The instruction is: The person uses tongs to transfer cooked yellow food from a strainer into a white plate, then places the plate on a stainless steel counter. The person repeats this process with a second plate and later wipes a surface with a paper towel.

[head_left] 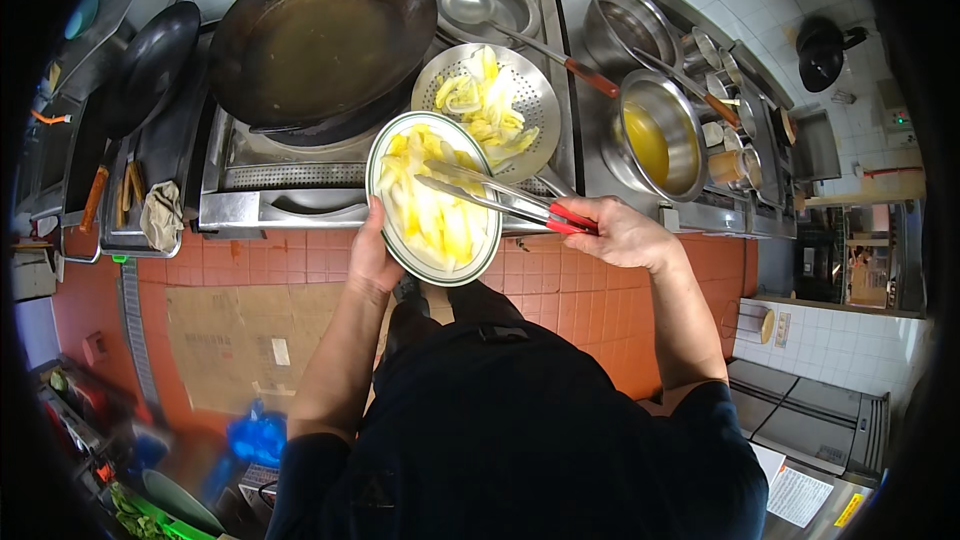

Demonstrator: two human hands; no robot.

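Observation:
My left hand [374, 249] grips the left rim of an oval white plate [486, 259] with green lines round its edge. Pale yellow-white cabbage pieces [431, 217] cover the plate. In my right hand [616, 231] are metal tongs with red handles [517, 204]; their tips lie over the cabbage on the plate, slightly apart. Just beyond the plate, a round perforated metal strainer [541, 101] holds more cabbage leaves [491, 101]. A large dark wok [322, 52] with cloudy liquid sits on the stove to the upper left.
Behind the strainer sits a steel bowl [480, 4] with a ladle [577, 71]. To the right stand a pot [626, 19] and a steel bowl of yellow liquid [686, 139]. A second wok [154, 64] and a cloth [161, 216] are at left. Flattened cardboard [240, 337] lies on the tiled floor.

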